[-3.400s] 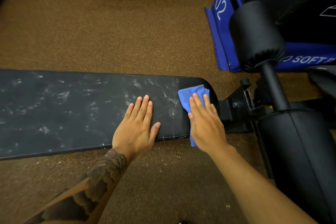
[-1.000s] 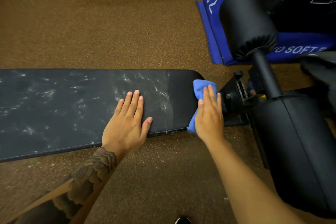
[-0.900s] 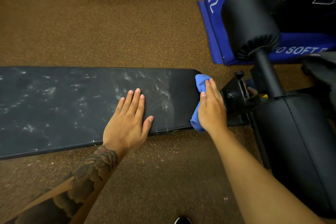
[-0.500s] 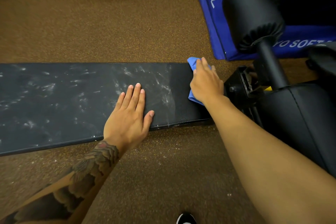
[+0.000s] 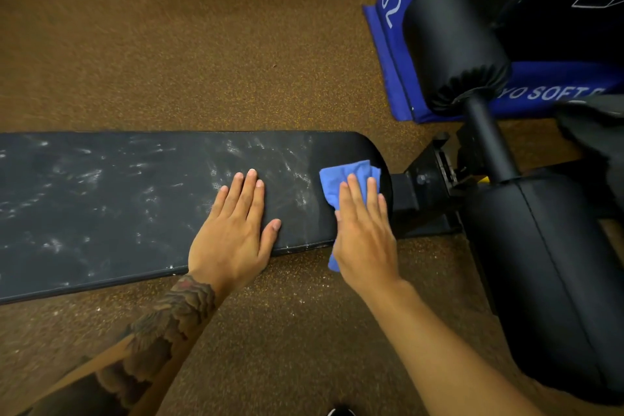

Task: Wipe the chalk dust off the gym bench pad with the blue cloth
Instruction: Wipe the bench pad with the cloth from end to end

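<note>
The long black bench pad (image 5: 101,199) runs from the left edge to a rounded right end, smeared with white chalk dust except for a darker strip near that end. My left hand (image 5: 236,230) lies flat on the pad, fingers together, holding nothing. My right hand (image 5: 364,233) presses the blue cloth (image 5: 337,179) flat against the pad's right end; the cloth shows beyond my fingertips and hangs a little over the near edge.
Brown speckled rubber floor (image 5: 202,61) surrounds the bench. To the right are the bench's black metal bracket (image 5: 425,179), a black roller pad (image 5: 452,44) on a post, a large black cushion (image 5: 553,280) and a blue soft box (image 5: 391,20) marked 02.
My right hand has pulled the cloth from the pad's far right corner back toward the near edge. The left hand has stayed planted on the pad.
</note>
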Motion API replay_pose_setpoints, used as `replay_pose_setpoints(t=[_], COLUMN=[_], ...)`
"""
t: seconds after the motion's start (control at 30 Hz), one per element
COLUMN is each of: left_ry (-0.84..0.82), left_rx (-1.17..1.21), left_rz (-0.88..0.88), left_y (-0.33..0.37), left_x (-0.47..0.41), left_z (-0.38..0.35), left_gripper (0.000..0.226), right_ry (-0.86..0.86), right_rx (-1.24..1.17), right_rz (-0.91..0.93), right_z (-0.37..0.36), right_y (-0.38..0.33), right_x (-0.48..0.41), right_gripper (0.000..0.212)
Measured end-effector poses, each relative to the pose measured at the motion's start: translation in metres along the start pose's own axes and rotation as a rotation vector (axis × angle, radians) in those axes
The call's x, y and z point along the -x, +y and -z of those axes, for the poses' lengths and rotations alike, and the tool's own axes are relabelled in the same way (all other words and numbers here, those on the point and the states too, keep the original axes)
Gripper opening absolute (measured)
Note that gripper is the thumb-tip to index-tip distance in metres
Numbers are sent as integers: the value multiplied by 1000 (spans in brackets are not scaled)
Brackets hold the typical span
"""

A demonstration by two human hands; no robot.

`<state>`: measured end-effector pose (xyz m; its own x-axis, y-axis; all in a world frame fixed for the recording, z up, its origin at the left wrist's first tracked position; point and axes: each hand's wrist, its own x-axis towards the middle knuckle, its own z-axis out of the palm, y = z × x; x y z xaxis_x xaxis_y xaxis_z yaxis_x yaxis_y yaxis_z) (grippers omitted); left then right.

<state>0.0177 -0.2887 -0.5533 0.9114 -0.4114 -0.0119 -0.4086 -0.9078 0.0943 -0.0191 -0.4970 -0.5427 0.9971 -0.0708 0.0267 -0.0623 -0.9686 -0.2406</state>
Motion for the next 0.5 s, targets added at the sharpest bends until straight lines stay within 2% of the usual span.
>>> replay_pose_setpoints(t=[0.17,0.27,0.4,0.5], left_ry=[-6,-2,-2,-10], left_rx=[-5,-9,-11,-22], left_rz=[1,-6,-8,-12], left_y=[-1,0,0,0], left_x=[0,-1,-2,-2], left_z=[-1,-2,-3,-1], left_gripper=[71,71,70,70], right_ry=[-9,-28,-74,-71], right_rx=[24,30,27,-43], right_rz=[-154,-184,-3,133], right_z=[8,10,1,1], right_y=[-5,-19,-39,-36], right_x=[-56,-97,-121,-97], right_gripper=[57,59,59,59])
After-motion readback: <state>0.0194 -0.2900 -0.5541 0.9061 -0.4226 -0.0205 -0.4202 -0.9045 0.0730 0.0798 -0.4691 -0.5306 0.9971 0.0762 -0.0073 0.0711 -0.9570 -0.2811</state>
